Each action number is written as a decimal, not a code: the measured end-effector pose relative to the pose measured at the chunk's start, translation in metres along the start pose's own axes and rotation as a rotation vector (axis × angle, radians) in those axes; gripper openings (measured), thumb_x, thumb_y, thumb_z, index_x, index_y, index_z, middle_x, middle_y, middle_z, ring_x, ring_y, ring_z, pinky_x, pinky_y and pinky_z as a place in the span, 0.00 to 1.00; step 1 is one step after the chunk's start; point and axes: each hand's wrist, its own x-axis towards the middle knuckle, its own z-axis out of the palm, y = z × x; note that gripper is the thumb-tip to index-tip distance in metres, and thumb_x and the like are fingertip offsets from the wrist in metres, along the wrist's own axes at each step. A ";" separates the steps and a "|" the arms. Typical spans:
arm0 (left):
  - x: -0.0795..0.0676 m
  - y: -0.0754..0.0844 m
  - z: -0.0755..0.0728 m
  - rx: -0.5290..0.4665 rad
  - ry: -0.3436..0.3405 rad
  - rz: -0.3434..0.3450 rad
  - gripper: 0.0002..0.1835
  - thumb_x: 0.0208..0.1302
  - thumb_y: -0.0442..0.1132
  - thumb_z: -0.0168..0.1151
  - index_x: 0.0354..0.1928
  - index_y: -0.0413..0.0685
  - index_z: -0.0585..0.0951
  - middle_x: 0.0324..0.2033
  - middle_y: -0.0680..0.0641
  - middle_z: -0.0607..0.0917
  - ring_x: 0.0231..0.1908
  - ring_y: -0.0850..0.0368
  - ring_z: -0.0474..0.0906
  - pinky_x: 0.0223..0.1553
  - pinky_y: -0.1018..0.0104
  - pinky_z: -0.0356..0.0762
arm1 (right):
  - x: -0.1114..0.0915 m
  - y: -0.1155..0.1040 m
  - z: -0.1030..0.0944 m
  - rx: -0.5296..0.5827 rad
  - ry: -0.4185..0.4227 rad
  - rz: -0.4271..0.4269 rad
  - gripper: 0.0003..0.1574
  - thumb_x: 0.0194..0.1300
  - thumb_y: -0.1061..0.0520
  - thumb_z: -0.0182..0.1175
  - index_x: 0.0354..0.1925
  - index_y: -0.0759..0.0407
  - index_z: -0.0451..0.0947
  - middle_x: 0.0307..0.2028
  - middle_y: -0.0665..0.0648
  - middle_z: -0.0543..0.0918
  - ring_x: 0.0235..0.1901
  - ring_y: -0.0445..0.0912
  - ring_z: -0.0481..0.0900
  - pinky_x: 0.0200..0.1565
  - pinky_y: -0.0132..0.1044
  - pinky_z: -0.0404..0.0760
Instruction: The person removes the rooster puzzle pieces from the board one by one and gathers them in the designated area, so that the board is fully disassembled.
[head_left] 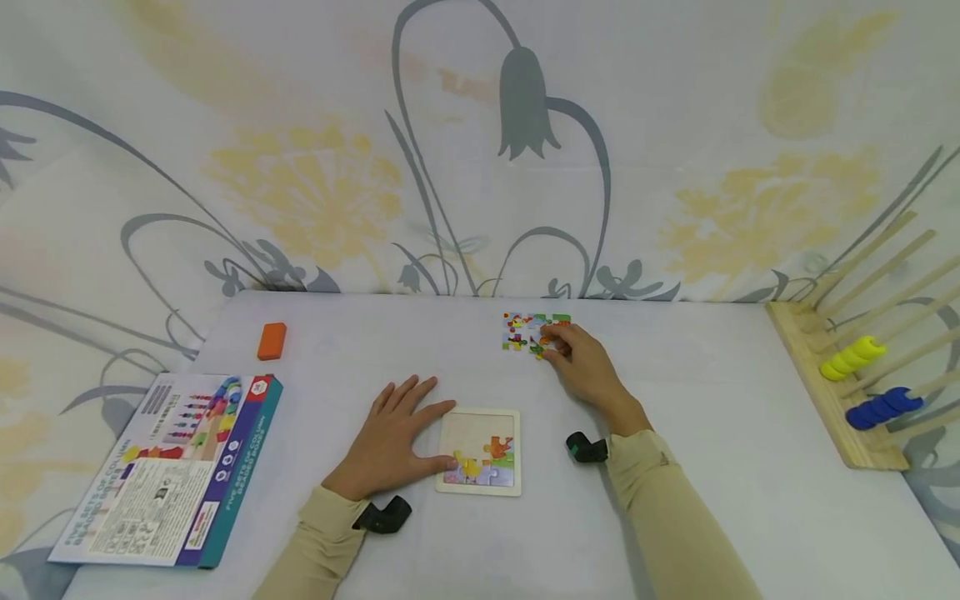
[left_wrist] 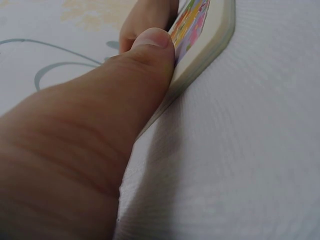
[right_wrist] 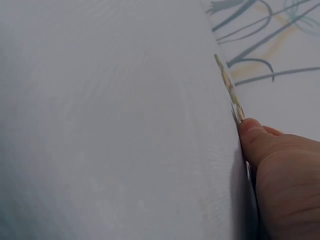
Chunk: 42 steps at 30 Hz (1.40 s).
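Note:
A square wooden puzzle tray [head_left: 478,421] lies in front of the person, with jigsaw pieces [head_left: 480,472] fitted along its bottom and right side. The left hand [head_left: 397,433] rests at the tray's left edge with its fingers spread. In the left wrist view its thumb [left_wrist: 150,42] touches the rim of the tray [left_wrist: 205,55]. Farther back, loose jigsaw pieces [head_left: 517,323] lie in a group on the table. The right hand [head_left: 588,367] is at their right side and pinches a jigsaw piece [head_left: 546,338] between thumb and fingers, partly hidden by them.
A boxed toy set [head_left: 161,475] lies at the left, with an orange block [head_left: 272,342] behind it. At the right stands a wooden peg rack [head_left: 832,392] with yellow beads [head_left: 852,358] and blue beads [head_left: 885,408]. A patterned cloth [head_left: 465,167] hangs behind the white table [head_left: 360,333].

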 end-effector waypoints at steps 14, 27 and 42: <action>0.000 -0.001 0.000 0.004 -0.003 -0.003 0.44 0.54 0.70 0.69 0.71 0.63 0.74 0.78 0.46 0.64 0.80 0.41 0.52 0.79 0.39 0.45 | 0.004 -0.001 0.001 0.003 0.014 0.007 0.24 0.71 0.57 0.64 0.63 0.59 0.78 0.54 0.60 0.81 0.47 0.53 0.81 0.53 0.48 0.80; 0.000 -0.001 0.000 0.013 -0.009 -0.013 0.44 0.54 0.71 0.69 0.71 0.63 0.74 0.78 0.46 0.63 0.80 0.42 0.52 0.79 0.39 0.45 | 0.004 -0.005 0.001 0.020 0.048 0.033 0.19 0.70 0.56 0.65 0.56 0.61 0.82 0.48 0.60 0.79 0.42 0.50 0.78 0.46 0.42 0.78; 0.000 -0.001 0.001 0.010 -0.006 -0.010 0.44 0.54 0.71 0.69 0.71 0.63 0.74 0.78 0.46 0.63 0.80 0.42 0.52 0.79 0.40 0.45 | 0.006 -0.005 0.001 0.020 0.028 0.073 0.20 0.71 0.54 0.64 0.58 0.60 0.82 0.48 0.60 0.79 0.42 0.50 0.77 0.46 0.40 0.76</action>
